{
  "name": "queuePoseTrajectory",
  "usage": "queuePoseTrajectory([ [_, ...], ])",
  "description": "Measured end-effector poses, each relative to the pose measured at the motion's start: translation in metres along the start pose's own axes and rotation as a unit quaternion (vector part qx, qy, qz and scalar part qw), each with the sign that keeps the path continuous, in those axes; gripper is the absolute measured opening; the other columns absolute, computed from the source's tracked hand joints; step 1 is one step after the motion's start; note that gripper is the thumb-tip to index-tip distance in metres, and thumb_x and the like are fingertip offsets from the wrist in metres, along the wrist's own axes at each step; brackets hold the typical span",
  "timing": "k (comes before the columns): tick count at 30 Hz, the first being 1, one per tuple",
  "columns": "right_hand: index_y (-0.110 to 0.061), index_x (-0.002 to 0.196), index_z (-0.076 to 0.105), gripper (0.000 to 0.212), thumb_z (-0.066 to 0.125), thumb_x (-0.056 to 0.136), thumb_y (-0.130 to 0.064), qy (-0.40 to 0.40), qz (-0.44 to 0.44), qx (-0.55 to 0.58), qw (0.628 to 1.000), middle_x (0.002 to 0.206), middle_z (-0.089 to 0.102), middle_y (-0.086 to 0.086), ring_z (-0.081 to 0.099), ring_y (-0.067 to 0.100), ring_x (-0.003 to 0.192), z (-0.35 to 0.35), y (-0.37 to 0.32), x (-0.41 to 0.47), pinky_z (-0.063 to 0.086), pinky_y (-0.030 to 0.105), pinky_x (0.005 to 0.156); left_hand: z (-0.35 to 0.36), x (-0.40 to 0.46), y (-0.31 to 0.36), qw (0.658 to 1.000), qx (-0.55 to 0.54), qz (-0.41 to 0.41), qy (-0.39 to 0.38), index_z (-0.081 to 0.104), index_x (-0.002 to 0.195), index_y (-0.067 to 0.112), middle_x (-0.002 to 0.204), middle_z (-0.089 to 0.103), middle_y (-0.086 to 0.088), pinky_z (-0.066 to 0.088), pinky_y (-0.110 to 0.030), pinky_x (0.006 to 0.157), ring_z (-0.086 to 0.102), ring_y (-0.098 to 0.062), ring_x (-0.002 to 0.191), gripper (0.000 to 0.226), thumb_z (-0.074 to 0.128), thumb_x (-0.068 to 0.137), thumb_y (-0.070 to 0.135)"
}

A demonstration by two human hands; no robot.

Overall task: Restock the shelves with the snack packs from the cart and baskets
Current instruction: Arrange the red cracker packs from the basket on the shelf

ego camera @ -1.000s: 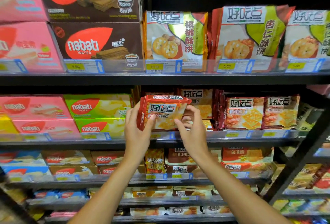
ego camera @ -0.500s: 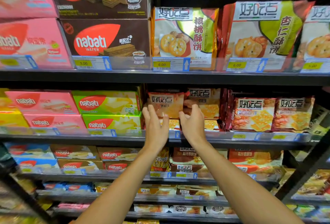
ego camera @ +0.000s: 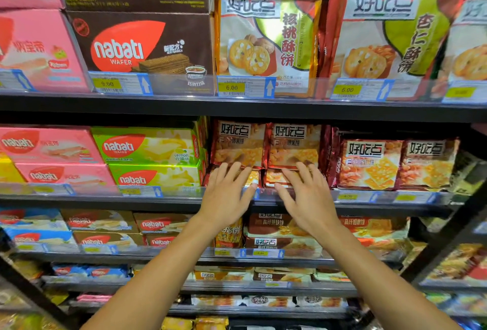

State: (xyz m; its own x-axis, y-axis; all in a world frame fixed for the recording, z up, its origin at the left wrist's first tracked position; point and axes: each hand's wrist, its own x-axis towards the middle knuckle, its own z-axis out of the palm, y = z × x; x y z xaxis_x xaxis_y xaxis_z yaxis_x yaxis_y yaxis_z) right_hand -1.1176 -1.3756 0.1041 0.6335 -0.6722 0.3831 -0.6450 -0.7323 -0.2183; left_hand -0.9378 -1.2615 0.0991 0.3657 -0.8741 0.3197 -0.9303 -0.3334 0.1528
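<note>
Nearest, left hand (ego camera: 226,196) and right hand (ego camera: 305,198), both spread wide and flat, gripping nothing, fingertips at the lower red snack packs (ego camera: 276,178) on the middle shelf (ego camera: 184,202). Behind, two more snack packs stacked above. Left of these, green wafer boxes (ego camera: 147,145).

A shop: stacked shelves (ego camera: 237,108) of wafer boxes (ego camera: 142,45) and biscuit packs (ego camera: 266,40) behind price tags (ego camera: 232,87).
</note>
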Motion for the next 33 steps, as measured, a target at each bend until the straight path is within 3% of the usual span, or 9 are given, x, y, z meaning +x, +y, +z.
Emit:
queuePoseTrajectory([
  [2,-0.028,0.149,0.046,0.076,0.01,0.095,-0.069,-0.019,0.004,-0.032,0.999,0.16,0.035,0.003,0.022,0.031,0.151,0.0,0.003,0.002,0.016,0.047,0.124,-0.003,0.006,0.003,1.0,0.026,0.005,-0.006,0.039,0.152,0.025,0.156,0.034,0.001,0.02,-0.044,0.119,0.022,-0.03,0.145,0.057,0.024,0.106,0.055],
  [6,-0.027,0.148,0.047,0.073,0.014,0.097,-0.067,-0.027,0.006,-0.057,0.998,0.158,0.039,0.003,0.027,0.031,0.149,-0.005,0.0,0.005,0.017,0.045,0.123,-0.008,0.017,0.006,0.998,0.058,0.012,-0.024,0.047,0.146,0.022,0.149,0.042,0.0,0.029,-0.042,0.109,0.033,-0.028,0.134,0.059,0.023,0.105,0.058],
  [11,-0.026,0.151,0.042,0.066,0.022,0.101,-0.064,-0.059,0.006,-0.059,0.996,0.158,0.037,0.003,0.025,0.03,0.15,-0.015,-0.003,0.008,0.015,0.044,0.123,-0.014,0.013,0.001,0.998,0.045,0.035,-0.04,0.042,0.147,0.024,0.145,0.044,0.0,0.032,-0.041,0.107,0.036,-0.025,0.128,0.065,0.014,0.102,0.06],
  [14,-0.027,0.151,0.041,0.061,0.03,0.102,-0.061,-0.072,0.006,-0.051,0.996,0.16,0.036,0.003,0.024,0.028,0.15,-0.021,-0.005,0.004,0.014,0.043,0.124,-0.022,0.005,-0.003,0.997,0.02,0.057,-0.041,0.04,0.15,0.024,0.148,0.041,0.0,0.033,-0.042,0.113,0.034,-0.025,0.133,0.061,0.02,0.103,0.058],
  [18,-0.024,0.149,0.046,0.059,0.037,0.102,-0.059,-0.071,-0.03,-0.024,0.997,0.161,0.035,0.001,0.024,0.025,0.151,-0.038,-0.009,-0.006,0.017,0.042,0.123,-0.037,-0.007,-0.007,0.995,-0.015,0.074,-0.061,0.036,0.156,0.024,0.163,0.029,-0.001,0.016,-0.047,0.124,0.02,-0.03,0.151,0.066,0.022,0.102,0.059],
  [23,-0.026,0.152,0.041,0.066,0.029,0.099,-0.064,-0.11,-0.076,-0.008,0.991,0.16,0.037,-0.003,0.028,0.022,0.15,-0.057,-0.009,-0.032,0.028,0.046,0.122,-0.06,-0.044,-0.014,0.992,0.011,0.094,-0.079,0.037,0.156,0.022,0.166,0.024,0.0,0.017,-0.05,0.125,0.015,-0.029,0.154,0.076,0.015,0.097,0.065],
  [26,-0.026,0.153,0.04,0.068,0.027,0.098,-0.065,-0.136,-0.129,0.018,0.982,0.159,0.037,-0.003,0.028,0.021,0.149,-0.064,-0.012,-0.051,0.029,0.046,0.121,-0.074,-0.085,-0.015,0.994,0.03,0.072,-0.081,0.04,0.154,0.021,0.164,0.028,0.0,0.021,-0.051,0.124,0.02,-0.03,0.153,0.073,0.019,0.099,0.064],
  [29,-0.027,0.155,0.037,0.068,0.029,0.099,-0.065,-0.175,-0.172,0.043,0.968,0.161,0.034,-0.006,0.024,0.018,0.151,-0.07,-0.023,-0.076,0.022,0.042,0.124,-0.082,-0.141,-0.013,0.992,0.049,0.023,-0.11,0.032,0.158,0.025,0.167,0.019,0.004,0.014,-0.047,0.126,0.011,-0.024,0.155,0.075,0.014,0.098,0.067],
  [33,-0.028,0.155,0.035,0.086,0.009,0.089,-0.077,-0.224,-0.243,0.091,0.939,0.162,0.032,-0.006,0.024,0.019,0.151,-0.064,-0.043,-0.124,0.023,0.043,0.124,-0.088,-0.233,-0.006,0.989,0.066,-0.052,-0.123,0.025,0.16,0.028,0.168,0.013,0.006,0.008,-0.042,0.126,0.005,-0.022,0.155,0.067,0.023,0.103,0.064],
])
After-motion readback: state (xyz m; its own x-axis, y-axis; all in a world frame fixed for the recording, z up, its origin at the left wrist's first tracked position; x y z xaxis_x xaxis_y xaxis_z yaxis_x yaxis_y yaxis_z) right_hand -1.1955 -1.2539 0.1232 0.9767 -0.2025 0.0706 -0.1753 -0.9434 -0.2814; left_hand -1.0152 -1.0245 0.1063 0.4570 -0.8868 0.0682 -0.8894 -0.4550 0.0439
